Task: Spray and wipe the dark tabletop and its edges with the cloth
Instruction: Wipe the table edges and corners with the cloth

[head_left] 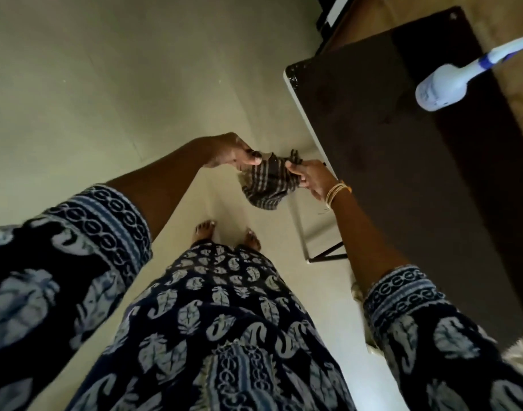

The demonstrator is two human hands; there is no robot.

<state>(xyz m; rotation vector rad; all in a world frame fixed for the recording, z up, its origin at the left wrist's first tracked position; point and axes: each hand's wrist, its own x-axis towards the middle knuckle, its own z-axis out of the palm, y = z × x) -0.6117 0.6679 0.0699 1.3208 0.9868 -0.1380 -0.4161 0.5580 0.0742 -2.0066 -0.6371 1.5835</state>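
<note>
A dark striped cloth [267, 185] hangs bunched between my two hands, in the air above the floor and just left of the table's edge. My left hand [233, 154] pinches its upper left part. My right hand [309, 176], with bangles at the wrist, pinches its right side. The dark tabletop [402, 161] stretches along the right, with a pale edge [306, 120] facing me. A white spray bottle [450, 81] with a blue collar stands on the tabletop at the far right, away from both hands.
Pale floor [106, 84] fills the left and centre. My bare feet [224, 232] stand beside the table. A dark table leg brace [328, 255] shows under the edge. A brown surface and white object [337, 10] lie beyond the table's far end.
</note>
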